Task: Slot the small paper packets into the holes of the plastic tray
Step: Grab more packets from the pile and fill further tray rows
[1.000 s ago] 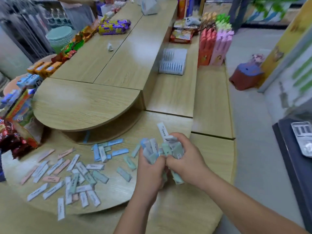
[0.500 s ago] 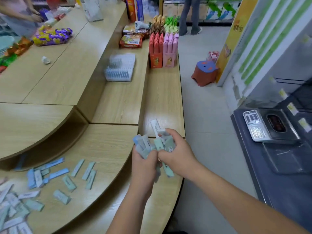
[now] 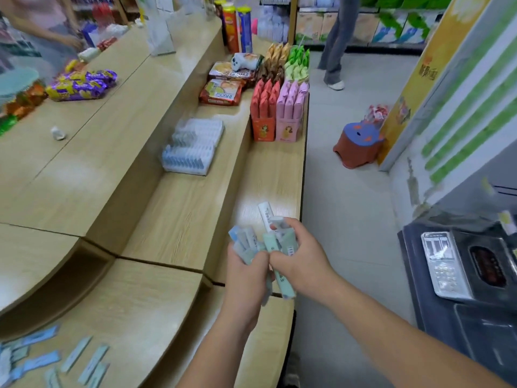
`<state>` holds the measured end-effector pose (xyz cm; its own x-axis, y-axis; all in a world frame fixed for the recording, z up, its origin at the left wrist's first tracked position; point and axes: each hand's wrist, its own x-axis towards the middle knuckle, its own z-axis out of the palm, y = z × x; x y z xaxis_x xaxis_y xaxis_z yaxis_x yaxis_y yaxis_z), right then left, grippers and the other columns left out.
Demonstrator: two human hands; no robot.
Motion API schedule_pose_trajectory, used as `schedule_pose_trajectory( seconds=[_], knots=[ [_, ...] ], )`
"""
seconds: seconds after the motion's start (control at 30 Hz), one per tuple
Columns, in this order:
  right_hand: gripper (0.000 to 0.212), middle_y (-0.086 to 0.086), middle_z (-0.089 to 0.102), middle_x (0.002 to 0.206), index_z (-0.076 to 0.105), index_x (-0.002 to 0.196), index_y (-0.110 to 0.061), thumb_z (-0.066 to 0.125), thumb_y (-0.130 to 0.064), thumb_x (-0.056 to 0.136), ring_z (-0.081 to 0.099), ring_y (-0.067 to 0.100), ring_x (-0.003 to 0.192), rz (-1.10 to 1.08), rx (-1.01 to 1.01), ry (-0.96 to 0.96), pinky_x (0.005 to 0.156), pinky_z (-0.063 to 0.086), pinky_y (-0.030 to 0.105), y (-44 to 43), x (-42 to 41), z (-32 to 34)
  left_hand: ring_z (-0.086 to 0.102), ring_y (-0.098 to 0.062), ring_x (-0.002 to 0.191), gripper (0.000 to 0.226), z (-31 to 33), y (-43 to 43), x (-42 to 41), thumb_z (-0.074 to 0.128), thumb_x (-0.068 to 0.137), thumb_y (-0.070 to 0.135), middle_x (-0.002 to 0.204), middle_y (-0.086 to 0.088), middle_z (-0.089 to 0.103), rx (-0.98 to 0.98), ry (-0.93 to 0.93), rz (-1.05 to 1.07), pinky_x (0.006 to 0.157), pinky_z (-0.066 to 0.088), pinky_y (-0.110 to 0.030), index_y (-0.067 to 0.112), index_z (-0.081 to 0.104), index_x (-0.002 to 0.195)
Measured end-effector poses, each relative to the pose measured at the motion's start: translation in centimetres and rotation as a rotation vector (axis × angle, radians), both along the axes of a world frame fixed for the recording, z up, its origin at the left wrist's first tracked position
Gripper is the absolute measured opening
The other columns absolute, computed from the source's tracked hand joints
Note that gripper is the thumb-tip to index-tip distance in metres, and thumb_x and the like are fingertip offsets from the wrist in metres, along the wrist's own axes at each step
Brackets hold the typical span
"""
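My left hand and my right hand are pressed together over the wooden counter's near right end, both closed around one bunch of small paper packets in pale blue, green and white. One white packet sticks up above my right fingers. The clear plastic tray with rows of holes sits further away on the lower shelf, well beyond my hands; part of it holds blue packets. Several loose packets lie on the rounded counter at the bottom left.
Red and pink snack boxes and biscuit packs stand behind the tray. A raised counter tier runs along the left. A scale is on a dark stand at right. A stool and a standing person's legs are on the floor aisle.
The view has swung right and forward along the counter; the loose packets have slid to the bottom left and the tray has come nearer. My hands still clasp the same bunch.
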<state>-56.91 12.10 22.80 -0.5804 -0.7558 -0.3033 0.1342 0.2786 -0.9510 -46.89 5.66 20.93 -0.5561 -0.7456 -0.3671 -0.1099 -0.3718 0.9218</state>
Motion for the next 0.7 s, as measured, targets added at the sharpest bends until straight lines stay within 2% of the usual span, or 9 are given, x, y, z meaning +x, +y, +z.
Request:
schedule_pose_trajectory(
  seconds=[0.1, 0.23, 0.3, 0.4, 0.53, 0.6, 0.67, 0.7],
  knots=[
    [0.05, -0.004, 0.069, 0.087, 0.058, 0.111, -0.03, 0.062, 0.007, 0.078, 0.065, 0.007, 0.064, 0.038, -0.008, -0.004, 0.055, 0.052, 0.023, -1.4, -4.0, 0.2, 0.059, -0.014, 0.062, 0.021, 0.6, -1.0, -3.8, 0.049, 0.091, -0.002, 0.079, -0.008, 0.065, -0.015, 0.013, 0.021, 0.05, 0.046, -0.029, 0.001, 0.056, 0.11],
    [0.048, -0.002, 0.069, 0.086, 0.059, 0.109, -0.03, 0.062, 0.007, 0.078, 0.064, 0.008, 0.064, 0.095, -0.021, -0.003, 0.055, 0.052, 0.022, -3.6, -9.9, -0.2, 0.061, -0.017, 0.069, 0.025, 0.1, -2.7, -9.3, 0.054, 0.091, 0.005, 0.088, -0.012, 0.068, -0.017, -0.012, 0.098, 0.056, 0.049, -0.033, 0.008, 0.054, 0.116],
    [0.049, -0.002, 0.07, 0.089, 0.059, 0.108, -0.034, 0.063, 0.003, 0.076, 0.068, 0.011, 0.069, 0.134, -0.013, 0.009, 0.057, 0.054, 0.026, -5.1, -13.2, -0.7, 0.061, -0.018, 0.07, 0.023, 0.0, -3.7, -12.4, 0.055, 0.091, 0.007, 0.092, -0.014, 0.07, -0.011, -0.037, 0.144, 0.06, 0.051, -0.036, 0.012, 0.055, 0.114],
    [0.051, 0.002, 0.071, 0.093, 0.059, 0.11, -0.039, 0.063, -0.004, 0.074, 0.071, 0.025, 0.077, 0.221, -0.022, 0.007, 0.063, 0.06, 0.039, -7.6, -18.2, -1.4, 0.052, -0.017, 0.062, 0.012, 0.3, -5.2, -17.0, 0.05, 0.092, 0.002, 0.078, -0.009, 0.063, -0.077, -0.016, 0.159, 0.053, 0.044, -0.033, 0.005, 0.057, 0.102],
    [0.052, 0.001, 0.07, 0.088, 0.06, 0.107, -0.04, 0.061, -0.002, 0.073, 0.066, 0.017, 0.071, 0.358, -0.035, -0.019, 0.06, 0.057, 0.034, -10.7, -23.7, -1.0, 0.043, -0.023, 0.061, 0.015, 1.4, -7.0, -22.1, 0.045, 0.091, -0.001, 0.07, -0.009, 0.055, -0.119, -0.035, 0.258, 0.051, 0.037, -0.033, 0.006, 0.057, 0.085],
    [0.051, -0.006, 0.069, 0.081, 0.06, 0.103, -0.042, 0.061, 0.0, 0.074, 0.065, 0.011, 0.067, 0.43, -0.043, -0.005, 0.058, 0.055, 0.029, -12.4, -25.6, -0.7, 0.044, -0.022, 0.061, 0.01, 1.1, -7.8, -23.7, 0.047, 0.089, 0.001, 0.074, -0.011, 0.055, -0.106, -0.045, 0.336, 0.052, 0.039, -0.033, 0.005, 0.056, 0.091],
    [0.049, -0.01, 0.067, 0.077, 0.06, 0.104, -0.04, 0.061, -0.001, 0.075, 0.063, 0.009, 0.064, 0.489, -0.028, 0.017, 0.057, 0.054, 0.026, -14.1, -26.8, -0.6, 0.048, -0.019, 0.062, 0.019, 1.0, -8.8, -24.7, 0.05, 0.087, 0.007, 0.079, -0.011, 0.057, -0.061, -0.059, 0.424, 0.053, 0.042, -0.033, 0.001, 0.054, 0.105],
    [0.049, -0.011, 0.067, 0.076, 0.059, 0.105, -0.04, 0.06, -0.001, 0.075, 0.063, 0.008, 0.063, 0.523, -0.019, 0.017, 0.057, 0.053, 0.024, -15.2, -27.1, -0.5, 0.049, -0.019, 0.062, 0.019, 1.0, -9.3, -25.2, 0.05, 0.087, 0.007, 0.08, -0.01, 0.058, -0.054, -0.054, 0.472, 0.054, 0.043, -0.032, 0.004, 0.057, 0.105]
  ],
)
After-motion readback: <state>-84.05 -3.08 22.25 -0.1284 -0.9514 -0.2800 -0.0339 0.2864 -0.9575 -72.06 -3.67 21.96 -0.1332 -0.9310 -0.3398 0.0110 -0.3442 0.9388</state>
